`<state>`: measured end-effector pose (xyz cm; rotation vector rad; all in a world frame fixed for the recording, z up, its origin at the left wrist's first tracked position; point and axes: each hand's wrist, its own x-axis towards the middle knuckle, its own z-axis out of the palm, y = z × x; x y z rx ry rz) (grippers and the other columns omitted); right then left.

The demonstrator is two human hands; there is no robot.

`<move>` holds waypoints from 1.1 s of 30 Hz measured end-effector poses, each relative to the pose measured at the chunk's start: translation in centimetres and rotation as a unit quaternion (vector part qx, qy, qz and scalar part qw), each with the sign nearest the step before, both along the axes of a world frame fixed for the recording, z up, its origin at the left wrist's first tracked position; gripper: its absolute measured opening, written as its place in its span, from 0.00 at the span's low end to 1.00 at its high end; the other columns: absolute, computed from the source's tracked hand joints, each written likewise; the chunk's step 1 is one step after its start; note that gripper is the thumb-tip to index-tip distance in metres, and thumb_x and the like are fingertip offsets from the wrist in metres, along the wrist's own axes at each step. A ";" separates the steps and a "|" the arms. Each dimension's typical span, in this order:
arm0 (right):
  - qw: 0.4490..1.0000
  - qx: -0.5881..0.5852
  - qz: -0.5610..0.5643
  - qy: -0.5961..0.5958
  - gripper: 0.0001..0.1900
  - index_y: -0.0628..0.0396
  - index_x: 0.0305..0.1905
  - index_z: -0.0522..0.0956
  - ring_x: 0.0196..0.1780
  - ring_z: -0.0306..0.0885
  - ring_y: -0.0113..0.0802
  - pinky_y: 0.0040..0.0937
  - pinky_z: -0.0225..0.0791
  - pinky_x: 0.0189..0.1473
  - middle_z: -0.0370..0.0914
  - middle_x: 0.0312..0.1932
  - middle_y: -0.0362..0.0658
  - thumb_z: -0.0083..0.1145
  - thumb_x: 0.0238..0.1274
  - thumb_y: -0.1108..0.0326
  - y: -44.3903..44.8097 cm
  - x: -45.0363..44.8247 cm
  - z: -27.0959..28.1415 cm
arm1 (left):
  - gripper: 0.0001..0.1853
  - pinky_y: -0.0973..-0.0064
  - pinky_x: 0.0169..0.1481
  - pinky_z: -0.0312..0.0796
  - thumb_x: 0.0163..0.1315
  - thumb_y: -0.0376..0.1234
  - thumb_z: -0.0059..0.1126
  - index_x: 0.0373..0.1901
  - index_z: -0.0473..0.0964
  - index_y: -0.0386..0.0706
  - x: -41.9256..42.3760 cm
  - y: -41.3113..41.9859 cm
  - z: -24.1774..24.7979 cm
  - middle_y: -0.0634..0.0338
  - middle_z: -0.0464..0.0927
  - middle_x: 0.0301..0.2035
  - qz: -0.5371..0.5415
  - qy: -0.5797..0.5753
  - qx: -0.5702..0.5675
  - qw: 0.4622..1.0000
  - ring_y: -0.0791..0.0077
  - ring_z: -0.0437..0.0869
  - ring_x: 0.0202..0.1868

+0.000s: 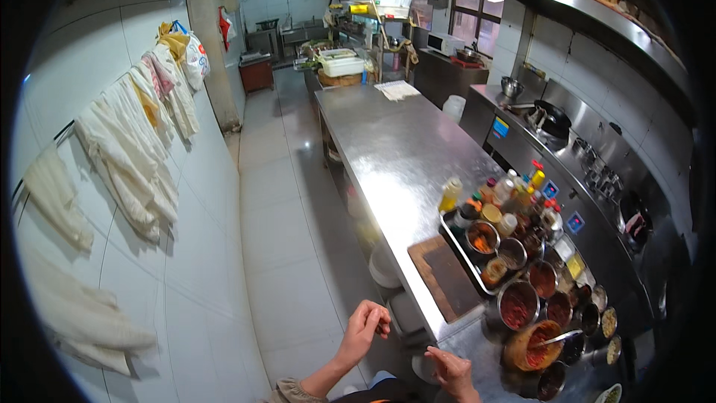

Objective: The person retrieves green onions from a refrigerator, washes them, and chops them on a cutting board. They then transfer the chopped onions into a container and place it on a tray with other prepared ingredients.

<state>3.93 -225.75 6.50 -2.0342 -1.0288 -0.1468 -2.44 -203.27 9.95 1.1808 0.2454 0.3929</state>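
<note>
Both hands are raised in front of the body beside a long stainless steel table [391,140]. My left hand [366,322] has its fingers curled, and whether anything is inside them is hidden. Close to the table's near left edge is my right hand [451,369], fingers bent, their grip not clear. A worn wooden board [447,280] lies on the table ahead of the hands. Right of it stands a tray [467,257] crowded with bottles and bowls. Nearer are metal bowls of red sauce [518,305] and an orange-stained bowl [531,347] with a spoon in it.
White cloths [123,162] hang from a rail on the left tiled wall. A tiled aisle [274,207] runs along the table's left side. Buckets [383,266] stand on the shelf below the table. On the right is a stove counter with a wok [551,120] under a hood.
</note>
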 end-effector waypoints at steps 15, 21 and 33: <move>0.940 -0.026 0.336 0.054 0.13 0.54 0.37 0.77 0.46 0.79 0.41 0.34 0.75 0.44 0.78 0.48 0.40 0.51 0.46 0.82 48.2 19.1 -2.0 | 0.12 0.73 0.28 0.70 0.66 0.37 0.47 0.33 0.73 0.38 -12.6 52.1 -31.8 0.57 0.76 0.20 0.089 0.669 0.147 0.723 0.73 0.77 0.22; 0.851 0.020 0.524 0.022 0.13 0.57 0.33 0.77 0.53 0.76 0.39 0.32 0.74 0.46 0.78 0.47 0.43 0.49 0.41 0.85 72.5 22.1 1.4 | 0.12 0.71 0.29 0.71 0.64 0.37 0.48 0.29 0.74 0.38 -4.6 64.5 -27.8 0.57 0.76 0.18 0.133 0.641 0.069 0.753 0.71 0.77 0.21; 0.909 -0.119 0.370 0.151 0.16 0.59 0.39 0.80 0.49 0.78 0.46 0.36 0.72 0.51 0.79 0.45 0.48 0.53 0.41 0.83 95.4 40.4 -3.9 | 0.14 0.67 0.29 0.72 0.60 0.36 0.49 0.21 0.76 0.39 16.2 106.6 -34.0 0.57 0.77 0.15 0.051 0.649 0.172 0.739 0.67 0.79 0.19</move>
